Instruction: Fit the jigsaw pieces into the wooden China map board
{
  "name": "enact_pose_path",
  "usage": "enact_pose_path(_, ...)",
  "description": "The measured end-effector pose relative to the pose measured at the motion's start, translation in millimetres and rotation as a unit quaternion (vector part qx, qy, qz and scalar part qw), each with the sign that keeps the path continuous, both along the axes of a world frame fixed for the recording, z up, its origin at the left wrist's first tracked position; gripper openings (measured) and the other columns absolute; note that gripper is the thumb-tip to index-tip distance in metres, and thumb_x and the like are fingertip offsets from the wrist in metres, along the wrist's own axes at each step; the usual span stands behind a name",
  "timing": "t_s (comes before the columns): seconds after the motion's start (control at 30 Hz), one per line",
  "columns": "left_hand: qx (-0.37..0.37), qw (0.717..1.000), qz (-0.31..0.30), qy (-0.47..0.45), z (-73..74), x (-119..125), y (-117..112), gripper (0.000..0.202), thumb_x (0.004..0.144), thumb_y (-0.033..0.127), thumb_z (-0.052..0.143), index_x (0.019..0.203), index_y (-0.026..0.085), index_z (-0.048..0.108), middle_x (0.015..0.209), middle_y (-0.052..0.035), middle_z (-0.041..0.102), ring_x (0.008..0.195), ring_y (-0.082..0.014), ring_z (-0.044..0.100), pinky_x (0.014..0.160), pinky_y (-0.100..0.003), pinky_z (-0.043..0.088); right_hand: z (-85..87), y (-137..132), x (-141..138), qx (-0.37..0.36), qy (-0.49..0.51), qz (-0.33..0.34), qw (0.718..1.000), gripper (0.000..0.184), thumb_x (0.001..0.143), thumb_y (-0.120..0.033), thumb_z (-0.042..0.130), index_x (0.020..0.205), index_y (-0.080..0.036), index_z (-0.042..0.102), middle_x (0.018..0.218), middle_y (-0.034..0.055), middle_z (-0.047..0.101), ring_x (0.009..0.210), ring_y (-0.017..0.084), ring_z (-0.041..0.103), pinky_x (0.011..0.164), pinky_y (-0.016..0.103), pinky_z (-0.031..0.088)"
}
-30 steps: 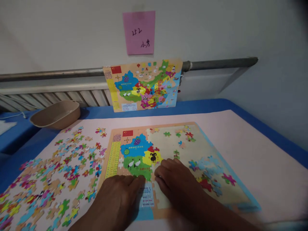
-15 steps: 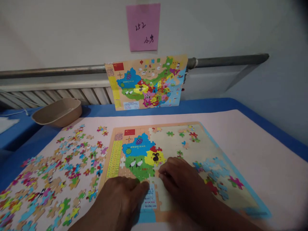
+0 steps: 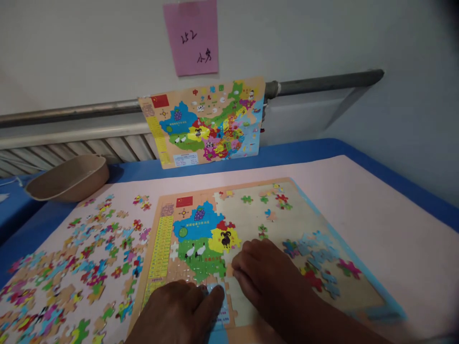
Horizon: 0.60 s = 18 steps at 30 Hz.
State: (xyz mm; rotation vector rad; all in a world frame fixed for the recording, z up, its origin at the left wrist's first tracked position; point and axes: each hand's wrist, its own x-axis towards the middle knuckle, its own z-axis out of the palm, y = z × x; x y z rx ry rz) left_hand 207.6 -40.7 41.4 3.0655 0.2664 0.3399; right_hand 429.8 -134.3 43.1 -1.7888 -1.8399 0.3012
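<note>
The jigsaw board (image 3: 247,210) lies on a pink sheet (image 3: 373,210) near the table's near edge, its left half filled with joined map pieces (image 3: 195,222). The left hand (image 3: 175,308) rests palm down by the board's near-left corner, fingers loosely extended, thumb a little apart, gripping nothing. The right hand (image 3: 265,282) curls at the joined section's right edge; whether its bent fingertips pinch a piece I cannot tell. Loose blue pieces (image 3: 319,253) lie toward the board's right edge; mixed pieces (image 3: 96,290) spread beyond its left edge.
</note>
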Motion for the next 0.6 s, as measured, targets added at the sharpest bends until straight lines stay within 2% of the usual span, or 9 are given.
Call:
enact_pose_path(0.13,-0.005,1.000,-0.010,0.030,6.9,-0.4,0.5,0.039,0.086,0.013,0.075,0.119,0.023,0.057,0.073,0.0074,0.068,0.055,-0.0183,0.064,0.045,-0.035,0.045,-3.1,-1.4,-1.6,0.023,-0.047,0.011,0.999,0.021,0.087,-0.005,0.076,0.081,-0.022,0.065,0.083,-0.0007,0.066,0.079,0.020,0.054,0.077,0.035,0.035)
enact_pose_path(0.23,0.002,1.000,-0.006,0.013,4.9,-0.6,-0.1,0.038,0.086,0.011,0.072,0.119,0.022,0.057,0.073,0.0069,0.068,0.054,-0.0196,0.065,0.044,-0.036,0.047,-4.8,-1.5,-1.7,0.029,-0.052,0.016,0.998,0.022,0.086,-0.004,0.076,0.081,-0.022,0.064,0.082,-0.0012,0.065,0.078,0.020,0.052,0.077,0.036,0.033)
enact_pose_path(0.4,0.007,1.000,-0.007,0.005,0.2,0.8,-2.4,0.035,0.088,0.008,0.064,0.118,0.022,0.056,0.072,0.0067,0.068,0.054,-0.0198,0.065,0.044,-0.036,0.048,-7.6,-0.5,-3.3,-0.012,-0.050,0.017,0.999,0.019,0.091,-0.006,0.071,0.082,-0.022,0.065,0.085,-0.0001,0.065,0.080,0.020,0.053,0.080,0.037,0.033)
enact_pose_path(0.5,0.000,0.999,-0.004,0.032,7.6,1.2,-3.0,0.034,0.088,0.008,0.065,0.117,0.022,0.055,0.074,0.0060,0.070,0.056,-0.0200,0.067,0.046,-0.035,0.051,-3.8,1.0,-1.5,-0.034,-0.037,0.021,0.999,0.016,0.093,-0.007,0.068,0.085,-0.021,0.066,0.088,0.0014,0.066,0.083,0.021,0.054,0.082,0.037,0.034)
enact_pose_path(0.6,-0.012,0.998,0.009,0.053,21.3,-3.9,0.9,0.043,0.086,0.015,0.069,0.126,0.022,0.053,0.080,0.0038,0.073,0.062,-0.0216,0.072,0.050,-0.036,0.057,6.7,1.5,8.5,-0.049,-0.017,0.010,0.999,0.016,0.098,-0.010,0.063,0.087,-0.021,0.068,0.089,0.0025,0.067,0.085,0.021,0.055,0.084,0.038,0.035)
